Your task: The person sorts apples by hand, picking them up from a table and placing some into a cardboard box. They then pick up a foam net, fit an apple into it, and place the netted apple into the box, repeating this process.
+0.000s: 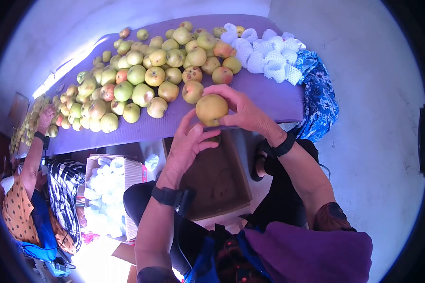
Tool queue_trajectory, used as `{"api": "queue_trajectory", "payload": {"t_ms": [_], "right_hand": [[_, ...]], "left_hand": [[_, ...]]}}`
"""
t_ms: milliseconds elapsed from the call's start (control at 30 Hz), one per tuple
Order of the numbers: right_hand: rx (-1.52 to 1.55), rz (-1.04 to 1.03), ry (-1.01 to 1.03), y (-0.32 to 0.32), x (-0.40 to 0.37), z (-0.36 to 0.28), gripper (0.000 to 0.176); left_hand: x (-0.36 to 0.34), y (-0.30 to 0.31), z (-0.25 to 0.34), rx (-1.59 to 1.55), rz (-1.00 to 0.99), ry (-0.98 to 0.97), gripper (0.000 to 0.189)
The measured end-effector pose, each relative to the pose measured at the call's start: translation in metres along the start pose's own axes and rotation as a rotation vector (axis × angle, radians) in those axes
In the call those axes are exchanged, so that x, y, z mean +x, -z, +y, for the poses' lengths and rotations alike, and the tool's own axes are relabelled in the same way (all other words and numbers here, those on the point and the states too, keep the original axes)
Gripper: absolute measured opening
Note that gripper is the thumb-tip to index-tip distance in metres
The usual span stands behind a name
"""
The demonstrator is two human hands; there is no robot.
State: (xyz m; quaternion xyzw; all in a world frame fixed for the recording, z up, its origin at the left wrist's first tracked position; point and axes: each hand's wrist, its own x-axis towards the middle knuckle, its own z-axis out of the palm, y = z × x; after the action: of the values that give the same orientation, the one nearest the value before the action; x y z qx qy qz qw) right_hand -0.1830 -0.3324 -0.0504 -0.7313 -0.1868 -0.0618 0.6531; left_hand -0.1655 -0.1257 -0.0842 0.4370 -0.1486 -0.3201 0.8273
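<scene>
A yellow apple [211, 109] sits between the thumb and fingers of my right hand [245, 111], just off the near edge of the purple-covered table [278, 101]. Below and left of it, my left hand [186, 144] is open, its fingers apart and one fingertip right at the apple's side. Another apple, red and yellow [192, 91], rests on the table behind the held one. Under my hands, an open cardboard box [212, 184] stands on the floor, and part of a greenish round thing [216, 138] shows just past my left fingers.
A large heap of apples [141, 75] spreads over the table. White foam nets [271, 54] lie at its right end, by a blue patterned cloth [316, 96]. A second carton [130, 198] with foam nets stands at left. Another person's hand [46, 118] reaches into the heap's far left.
</scene>
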Motion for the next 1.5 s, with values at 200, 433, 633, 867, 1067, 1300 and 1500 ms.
{"api": "queue_trajectory", "payload": {"t_ms": [200,433,633,867,1067,1300,1500], "right_hand": [[-0.444,-0.154,0.055,-0.011,-0.007,-0.010,0.070],[-0.440,-0.054,0.068,-0.006,-0.013,-0.005,0.071],[-0.478,-0.035,0.052,-0.009,-0.014,-0.004,0.067],[-0.443,-0.244,-0.205,-0.008,-0.006,-0.027,0.057],[-0.792,0.169,0.026,0.033,-0.005,0.001,0.042],[-1.528,0.369,-0.099,0.072,-0.003,0.012,0.019],[-1.586,0.490,-0.061,0.112,-0.005,0.045,0.017]], "left_hand": [[0.003,-0.003,-0.010,0.087,0.017,-0.047,0.068],[0.004,-0.011,-0.006,0.251,0.035,-0.202,0.071],[0.001,-0.004,-0.004,0.277,0.074,-0.168,0.072],[-0.008,-0.008,0.004,0.249,0.069,-0.087,0.062],[-0.015,-0.004,-0.001,0.170,0.067,-0.050,0.054],[-0.025,0.002,-0.007,0.214,-0.014,-0.003,0.065],[-0.027,0.001,-0.013,0.232,-0.048,0.081,0.067]]}}
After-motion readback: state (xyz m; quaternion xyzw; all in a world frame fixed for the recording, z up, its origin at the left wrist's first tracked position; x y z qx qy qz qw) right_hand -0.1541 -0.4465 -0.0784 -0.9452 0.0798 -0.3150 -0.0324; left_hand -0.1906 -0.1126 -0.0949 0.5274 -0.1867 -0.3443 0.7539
